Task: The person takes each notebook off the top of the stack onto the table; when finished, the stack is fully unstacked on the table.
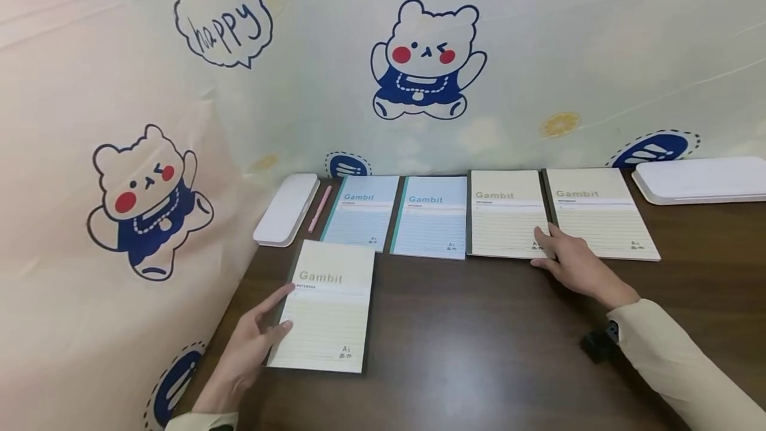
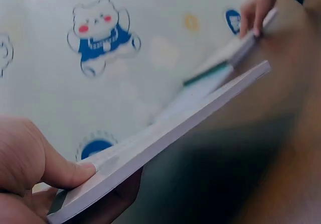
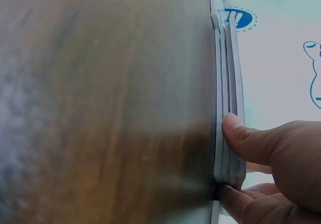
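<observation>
left hand grips cream notebook near pencil case.

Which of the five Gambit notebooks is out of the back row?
The beige lined Gambit notebook nearest the camera, gripped at its left edge by the left hand; the other four lie in a row by the wall.
</observation>
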A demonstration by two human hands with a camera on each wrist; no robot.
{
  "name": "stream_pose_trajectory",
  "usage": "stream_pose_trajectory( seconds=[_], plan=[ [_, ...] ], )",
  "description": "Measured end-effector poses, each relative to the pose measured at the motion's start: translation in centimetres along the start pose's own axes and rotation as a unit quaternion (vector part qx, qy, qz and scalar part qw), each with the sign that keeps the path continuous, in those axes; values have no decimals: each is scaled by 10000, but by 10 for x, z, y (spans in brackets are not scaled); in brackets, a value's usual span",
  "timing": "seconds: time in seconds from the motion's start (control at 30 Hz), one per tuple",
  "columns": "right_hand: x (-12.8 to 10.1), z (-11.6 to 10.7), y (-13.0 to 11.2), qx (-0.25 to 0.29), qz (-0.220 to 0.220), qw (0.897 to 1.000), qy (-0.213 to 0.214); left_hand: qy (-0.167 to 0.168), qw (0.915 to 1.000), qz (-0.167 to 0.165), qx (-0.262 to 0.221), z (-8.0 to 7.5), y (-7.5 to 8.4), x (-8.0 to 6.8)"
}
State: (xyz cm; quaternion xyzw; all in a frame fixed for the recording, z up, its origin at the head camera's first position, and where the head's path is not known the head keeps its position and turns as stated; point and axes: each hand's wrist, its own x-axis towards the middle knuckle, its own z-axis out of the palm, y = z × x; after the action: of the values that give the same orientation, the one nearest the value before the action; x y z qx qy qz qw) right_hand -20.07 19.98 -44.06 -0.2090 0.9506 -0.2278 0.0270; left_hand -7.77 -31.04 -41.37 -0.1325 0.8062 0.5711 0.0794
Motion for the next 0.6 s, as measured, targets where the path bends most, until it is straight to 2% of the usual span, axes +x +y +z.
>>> stream_pose_trajectory(
  seconds=[0.07, 0.17, 0.3, 0.4, 0.53, 0.6],
  plan=[
    [0, -2, 1, -56, 14, 10000, -16, 12, 9996, 59, 264, -2, -11, 0],
    [2, -2, 1, -58, 17, 10000, -40, 53, 9965, 338, 759, -2, -24, 4],
    [1, -4, 4, -23, 27, 10000, -16, 104, 9811, 817, 1752, 7, -32, 11],
    [0, -7, 7, -23, -11, 10000, 89, 145, 9652, 1018, 2405, 16, -30, 15],
    [-1, -8, 8, -44, 1, 9999, 155, 227, 9532, 997, 2843, 22, -23, 16],
    [0, -5, 7, -2, 37, 9999, 113, 378, 9464, 1237, 2960, 23, -16, 20]
  ],
)
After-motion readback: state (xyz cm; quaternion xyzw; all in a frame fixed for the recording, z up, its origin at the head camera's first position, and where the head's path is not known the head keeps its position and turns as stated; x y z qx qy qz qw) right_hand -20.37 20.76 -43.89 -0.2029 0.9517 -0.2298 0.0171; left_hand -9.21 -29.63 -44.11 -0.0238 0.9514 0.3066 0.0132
